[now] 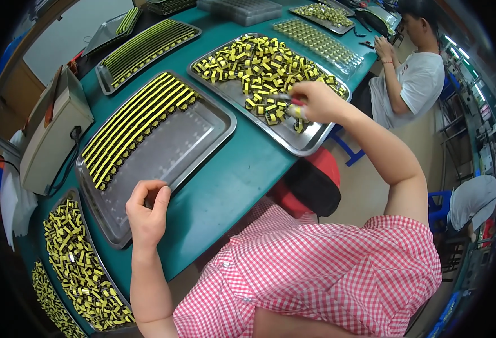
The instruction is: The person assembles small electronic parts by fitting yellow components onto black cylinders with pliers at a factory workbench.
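My right hand (pixel 320 102) is closed over the right metal tray (pixel 290 138), pinching a thin grey tool with a red part, which looks like tweezers (pixel 282 98); motion blurs it. Below its tip lies a loose heap of small yellow-and-black components (pixel 253 65). My left hand (pixel 146 217) is curled, thumb close to the forefinger, at the near edge of the left metal tray (pixel 186 143). Whether anything is between its fingers is hidden. In this tray, the same components stand in straight, close rows (pixel 138 121) along the far left part; the rest shows bare metal.
More loose components fill a tray (pixel 85 265) at lower left. Another tray (pixel 146 50) of rows lies behind, with clear plastic trays (pixel 318 45) at the back. A beige box (pixel 56 132) with a cable stands left. A person (pixel 408 79) sits at the far right.
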The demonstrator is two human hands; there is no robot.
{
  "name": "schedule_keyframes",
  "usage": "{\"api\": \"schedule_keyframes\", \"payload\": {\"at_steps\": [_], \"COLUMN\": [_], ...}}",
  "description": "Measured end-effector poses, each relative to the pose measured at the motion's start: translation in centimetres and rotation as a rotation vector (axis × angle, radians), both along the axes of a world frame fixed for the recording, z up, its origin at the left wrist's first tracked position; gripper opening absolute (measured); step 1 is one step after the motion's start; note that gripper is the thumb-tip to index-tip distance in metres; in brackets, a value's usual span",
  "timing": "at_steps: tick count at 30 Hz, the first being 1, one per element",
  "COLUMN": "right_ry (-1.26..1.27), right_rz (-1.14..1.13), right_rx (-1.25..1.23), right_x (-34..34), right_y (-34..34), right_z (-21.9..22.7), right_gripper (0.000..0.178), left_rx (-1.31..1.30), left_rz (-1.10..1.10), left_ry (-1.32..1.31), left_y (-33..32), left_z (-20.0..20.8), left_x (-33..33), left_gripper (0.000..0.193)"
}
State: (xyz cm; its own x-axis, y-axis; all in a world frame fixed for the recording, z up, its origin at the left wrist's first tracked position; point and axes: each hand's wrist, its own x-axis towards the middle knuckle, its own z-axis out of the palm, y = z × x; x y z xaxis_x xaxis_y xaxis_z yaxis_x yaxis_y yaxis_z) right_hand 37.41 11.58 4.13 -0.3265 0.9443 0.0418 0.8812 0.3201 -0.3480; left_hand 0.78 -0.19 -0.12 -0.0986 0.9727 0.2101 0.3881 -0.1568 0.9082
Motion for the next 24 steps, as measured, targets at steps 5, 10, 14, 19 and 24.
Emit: {"api": "schedule_keyframes", "payload": {"at_steps": [5,10,14,19,24], "right_ry": [-0.18,-0.295,-0.076,0.404,0.562], "right_rz": [0.12,0.159,0.096,0.378,0.745], "right_rx": [0.061,0.101,0.088,-0.122,-0.217], "right_x": [0.9,0.2,-1.2,-8.5,-16.8], "right_y": [-2.1,-2.5,-2.3,-2.3,-1.8], "right_z": [-1.1,-0.8,1.8,4.4,2.4], "right_gripper": [0.03,0.033,0.037,0.048,0.051], "left_rx": [0.002,-0.024,-0.054,-0.252,-0.348], "left_rz": [-0.023,-0.009,-0.022,-0.138,-0.248], "left_ry": [0.016,-0.015,-0.051,-0.297,-0.801], "left_y": [0.5,0.1,0.0,-0.4,0.0], "left_z": [-0.2,0.0,0.1,0.6,0.8], "left_x": [0.2,-0.2,-0.1,-0.2,-0.7], "left_gripper": [0.007,0.007,0.009,0.021,0.03]}}
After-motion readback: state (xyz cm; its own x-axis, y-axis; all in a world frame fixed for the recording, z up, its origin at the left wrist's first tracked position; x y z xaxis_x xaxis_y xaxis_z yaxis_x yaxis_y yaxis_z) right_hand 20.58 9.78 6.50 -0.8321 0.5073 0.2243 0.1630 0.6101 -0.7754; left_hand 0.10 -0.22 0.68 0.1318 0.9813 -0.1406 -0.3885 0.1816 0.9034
